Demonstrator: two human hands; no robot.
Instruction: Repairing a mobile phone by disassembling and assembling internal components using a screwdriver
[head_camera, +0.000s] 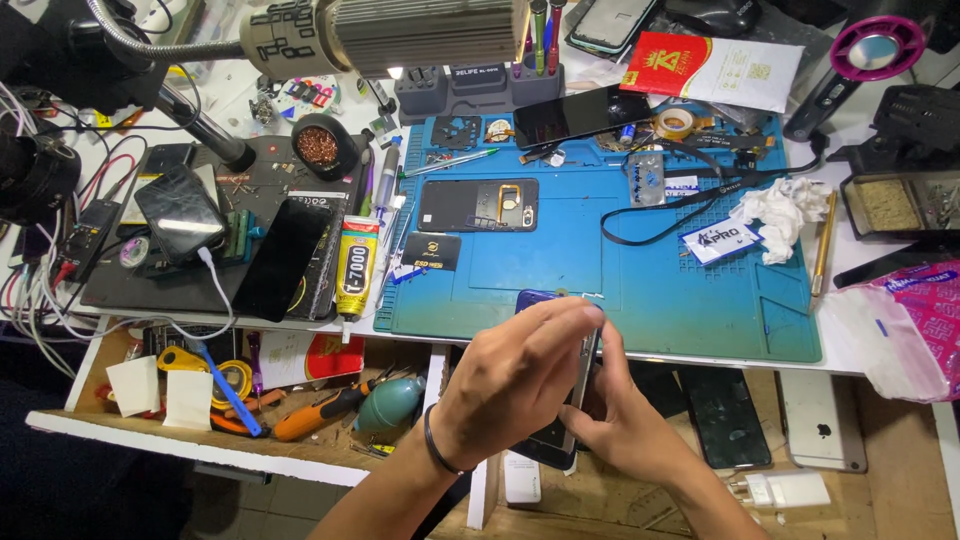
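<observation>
Work surface: a cluttered repair bench, with a blue work mat (640, 270) laid across its middle as the reference point.

Hands: at the near edge of the mat, both hands are closed on a smartphone (572, 400) held on edge, tilted, over an open wooden drawer. The left hand (515, 375), a dark band at its wrist, wraps over the phone's upper end with fingertips pinched along the top edge. The right hand (625, 420) supports the phone from below and behind, fingers curled against its back. Both grips are tight on the phone; the exact finger contact on the hidden side cannot be told.

On the mat: an opened phone back (478, 204) lies left of centre, a dark phone (575, 112) rests at the far edge, a roll of tape (675, 123) sits beside that phone, and a crumpled white tissue (785, 212) lies near the right edge.

Left of the mat: a yellow-and-black glue tube (355, 265) lies just beside the mat's left edge, a black phone (282, 258) beyond it.

Below the mat: the drawer holds an orange-handled screwdriver (322, 410) and a teal air blower (392, 403) to the left of the hands, two dark phones and a silver phone (822, 420) to the right.
</observation>
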